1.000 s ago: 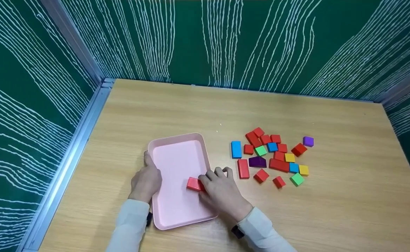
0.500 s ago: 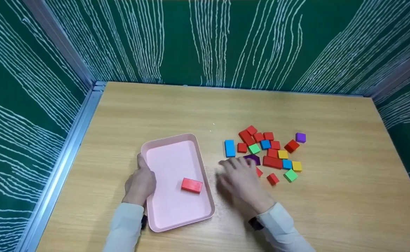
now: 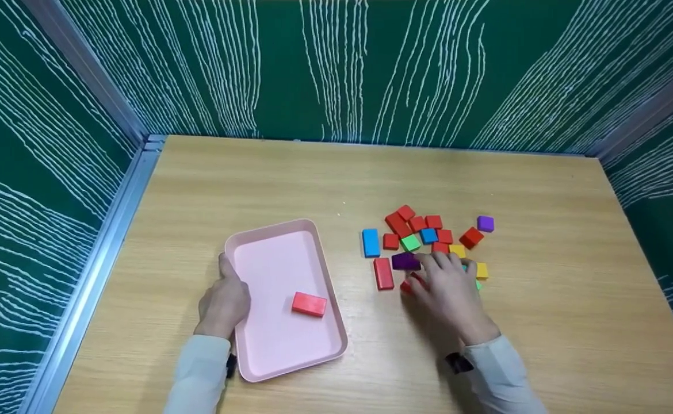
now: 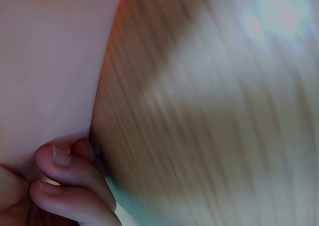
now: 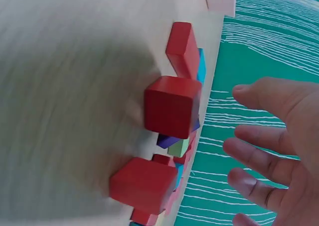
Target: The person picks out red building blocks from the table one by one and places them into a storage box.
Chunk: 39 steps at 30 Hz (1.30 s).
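My left hand grips the left long side of a pink tray. In the left wrist view its fingertips curl against the tray's outer wall. One red rectangular block lies inside the tray. My right hand hovers over the near part of a spread of coloured blocks, fingers apart and holding nothing. The right wrist view shows two red cubes on the table in front of the spread fingers. A dark purple block is just left of the hand, and several blocks are hidden beneath it.
Left of the hand lie a red rectangular block and a blue one. Behind are several red, green, blue and yellow blocks, with a purple cube at the far right. Green walls with white lines border the wooden table.
My right hand let go of the red rectangular block in the tray, then moved right over the blocks. The left hand keeps hold of the tray. The head view has shifted slightly.
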Tool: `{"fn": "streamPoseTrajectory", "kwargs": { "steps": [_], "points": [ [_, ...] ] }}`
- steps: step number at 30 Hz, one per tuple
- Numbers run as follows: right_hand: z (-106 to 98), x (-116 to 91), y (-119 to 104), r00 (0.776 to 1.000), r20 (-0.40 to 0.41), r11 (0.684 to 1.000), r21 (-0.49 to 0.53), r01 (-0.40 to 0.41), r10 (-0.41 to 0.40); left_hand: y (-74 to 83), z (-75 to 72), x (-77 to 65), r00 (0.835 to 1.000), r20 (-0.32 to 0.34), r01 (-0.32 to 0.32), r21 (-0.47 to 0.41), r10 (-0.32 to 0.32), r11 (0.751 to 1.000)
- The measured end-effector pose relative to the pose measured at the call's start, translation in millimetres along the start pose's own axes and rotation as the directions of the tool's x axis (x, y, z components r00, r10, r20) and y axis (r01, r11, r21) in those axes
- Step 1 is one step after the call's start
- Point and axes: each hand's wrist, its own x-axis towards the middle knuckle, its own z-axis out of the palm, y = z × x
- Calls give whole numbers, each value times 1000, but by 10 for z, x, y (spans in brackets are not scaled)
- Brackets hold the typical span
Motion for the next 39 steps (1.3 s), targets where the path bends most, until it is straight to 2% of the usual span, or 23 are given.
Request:
{"fn": "streamPoseTrajectory", "kwargs": {
  "steps": [4,11,17,20,25,30,34,39],
  "points": [
    [81,-21,16,1000,-3,999,-32,3,-3,4,-16,7,1000,-9,-7,25,8,1000],
    [193,-44,29,998,61,999,-39,-10,13,-12,-16,17,1000,-17,-2,22,2,1000],
    [177,-4,0,994,102,999,-17,-39,41,-30,-31,15,1000,-18,10,13,-10,1000],
    [145,43,-36,995,94,999,-6,-35,36,-32,-45,16,1000,-25,13,9,-13,1000],
    [105,144,-157,998,47,1000,14,28,-28,-39,-60,27,999,-38,15,30,-14,999],
    [110,277,-387,994,8,994,27,105,-105,-39,-39,25,999,-38,12,40,-11,999],
    [124,395,-627,981,-29,982,19,190,-190,-19,-7,26,999,-26,20,37,-19,999],
    [160,513,-947,962,-7,961,28,274,-274,11,31,43,999,-33,26,46,-25,999]
  ]
}}
